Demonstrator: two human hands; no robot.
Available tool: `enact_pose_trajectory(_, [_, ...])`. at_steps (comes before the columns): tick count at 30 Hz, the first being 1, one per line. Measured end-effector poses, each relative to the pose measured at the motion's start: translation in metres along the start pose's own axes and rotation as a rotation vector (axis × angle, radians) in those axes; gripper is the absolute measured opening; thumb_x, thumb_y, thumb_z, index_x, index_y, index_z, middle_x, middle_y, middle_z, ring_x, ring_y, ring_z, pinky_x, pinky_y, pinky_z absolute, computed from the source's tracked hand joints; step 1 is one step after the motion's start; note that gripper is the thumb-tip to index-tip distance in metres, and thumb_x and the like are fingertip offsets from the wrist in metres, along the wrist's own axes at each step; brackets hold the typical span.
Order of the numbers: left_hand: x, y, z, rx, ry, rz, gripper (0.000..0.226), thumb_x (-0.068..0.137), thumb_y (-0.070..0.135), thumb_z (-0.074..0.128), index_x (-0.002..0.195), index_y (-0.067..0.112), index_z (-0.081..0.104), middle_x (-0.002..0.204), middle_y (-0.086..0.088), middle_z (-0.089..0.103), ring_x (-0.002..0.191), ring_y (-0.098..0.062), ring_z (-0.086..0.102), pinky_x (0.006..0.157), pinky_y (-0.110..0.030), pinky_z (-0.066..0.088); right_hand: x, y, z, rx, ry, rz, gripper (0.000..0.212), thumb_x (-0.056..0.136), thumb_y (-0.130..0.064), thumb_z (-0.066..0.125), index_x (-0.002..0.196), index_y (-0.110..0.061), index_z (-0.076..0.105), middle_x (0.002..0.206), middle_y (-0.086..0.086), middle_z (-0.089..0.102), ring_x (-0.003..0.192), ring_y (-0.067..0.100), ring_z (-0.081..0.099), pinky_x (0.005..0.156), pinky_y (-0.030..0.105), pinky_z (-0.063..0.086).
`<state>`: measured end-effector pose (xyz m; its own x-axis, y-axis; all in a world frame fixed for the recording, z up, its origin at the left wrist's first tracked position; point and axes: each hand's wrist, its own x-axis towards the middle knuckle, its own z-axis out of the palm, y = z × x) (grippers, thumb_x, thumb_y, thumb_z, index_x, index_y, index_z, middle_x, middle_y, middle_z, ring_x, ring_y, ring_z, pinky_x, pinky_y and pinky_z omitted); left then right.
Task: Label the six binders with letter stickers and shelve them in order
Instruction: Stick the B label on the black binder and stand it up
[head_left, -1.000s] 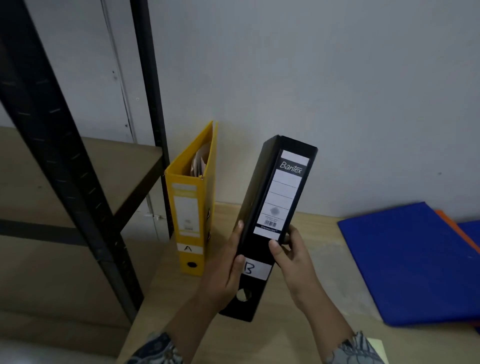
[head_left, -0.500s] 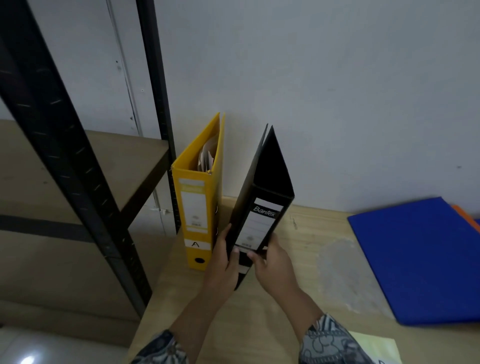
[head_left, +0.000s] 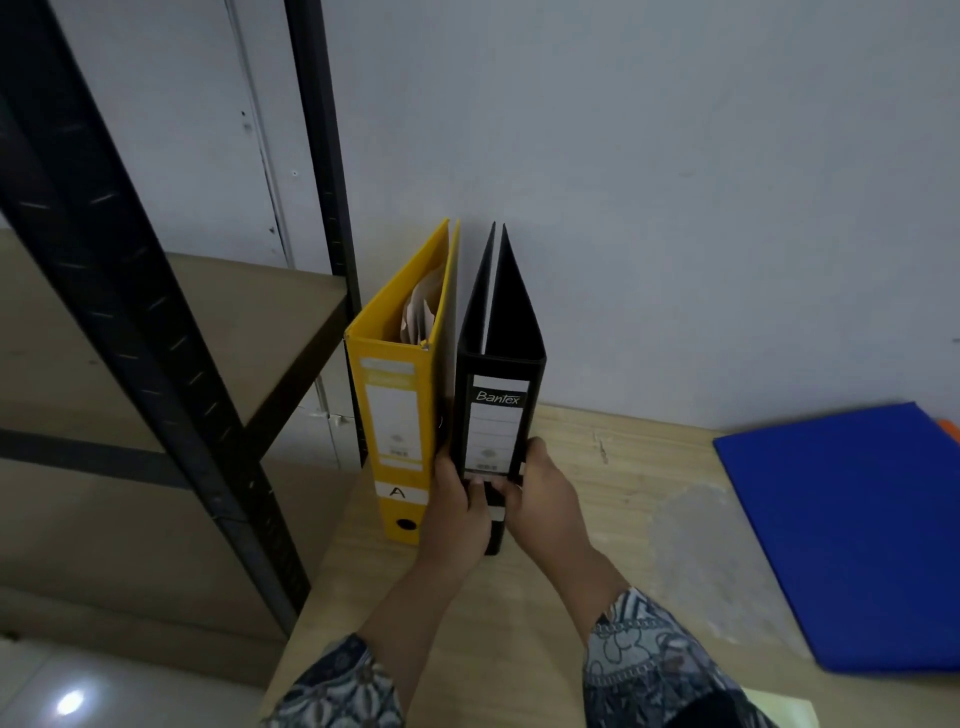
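Centre of frame: a black lever-arch binder (head_left: 496, 395) with a white "Bantex" spine label is standing upright on the pale wooden surface (head_left: 623, 467), spine facing the camera. The left hand (head_left: 460, 512) and the right hand (head_left: 543, 499) are grasping its lower spine from either side, fingers curled round the edges. Just beside it, to the left, a yellow lever-arch binder (head_left: 397, 415) bearing a white "A" sticker (head_left: 399, 492) is standing upright. A flat blue folder (head_left: 852, 519) is lying at right; a black metal shelving rack (head_left: 130, 291) is occupying the left.
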<state>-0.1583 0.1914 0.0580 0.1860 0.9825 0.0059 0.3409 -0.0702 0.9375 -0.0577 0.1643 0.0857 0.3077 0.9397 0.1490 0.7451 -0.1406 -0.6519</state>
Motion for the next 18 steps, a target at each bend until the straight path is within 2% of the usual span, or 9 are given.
enact_pose_trajectory(3, [-0.002,0.004,0.006,0.03,0.035,0.009,0.061,0.097,0.01,0.041,0.15,0.022,0.012,0.149,-0.001,0.035,0.133,-0.019,0.038,0.102,-0.027,0.036,0.003,0.001,-0.001,-0.012,-0.007,0.025,0.023,0.09,-0.017,0.054,0.107,-0.01,0.042,0.109,0.012,0.061,0.093,0.03,0.062,0.071,0.04,0.052])
enact_pose_trajectory(5, [-0.01,0.004,0.008,0.041,0.062,0.019,0.068,0.094,0.003,0.041,0.151,0.022,0.01,0.152,-0.001,0.03,0.137,-0.019,0.033,0.107,-0.029,0.033,0.003,0.002,-0.001,-0.016,-0.009,0.034,0.023,0.09,-0.018,0.054,0.107,-0.01,0.042,0.109,0.012,0.062,0.094,0.03,0.062,0.07,0.037,0.05])
enact_pose_trajectory(8, [-0.03,0.001,0.01,0.102,0.074,-0.007,0.072,0.094,0.002,0.041,0.153,0.019,0.003,0.158,-0.001,0.016,0.142,-0.017,0.023,0.107,-0.022,0.025,0.003,0.002,0.0,-0.01,-0.003,0.022,0.022,0.09,-0.018,0.055,0.106,-0.008,0.042,0.109,0.012,0.062,0.093,0.03,0.062,0.069,0.036,0.05])
enact_pose_trajectory(11, [-0.048,-0.006,0.011,0.12,0.083,-0.026,0.072,0.093,0.001,0.043,0.152,0.018,0.006,0.156,-0.005,0.018,0.14,-0.02,0.026,0.106,-0.025,0.028,0.005,0.003,0.0,0.0,-0.005,0.023,0.024,0.09,-0.019,0.056,0.107,-0.008,0.042,0.109,0.013,0.062,0.093,0.029,0.062,0.07,0.036,0.051])
enact_pose_trajectory(15, [-0.057,-0.012,0.01,0.132,0.006,-0.016,0.073,0.092,0.001,0.044,0.151,0.022,0.007,0.155,-0.004,0.019,0.139,-0.02,0.029,0.109,-0.032,0.035,0.005,0.006,0.0,0.041,-0.023,0.045,0.028,0.09,-0.023,0.057,0.108,-0.009,0.042,0.112,0.011,0.063,0.094,0.027,0.064,0.072,0.035,0.052])
enact_pose_trajectory(18, [-0.059,-0.011,0.008,0.151,-0.013,-0.01,0.073,0.093,0.003,0.044,0.151,0.023,0.007,0.156,-0.001,0.017,0.14,-0.018,0.026,0.11,-0.03,0.032,0.003,0.007,-0.002,0.108,-0.031,0.076,0.032,0.088,-0.027,0.06,0.111,-0.011,0.043,0.114,0.008,0.063,0.093,0.024,0.065,0.074,0.035,0.053])
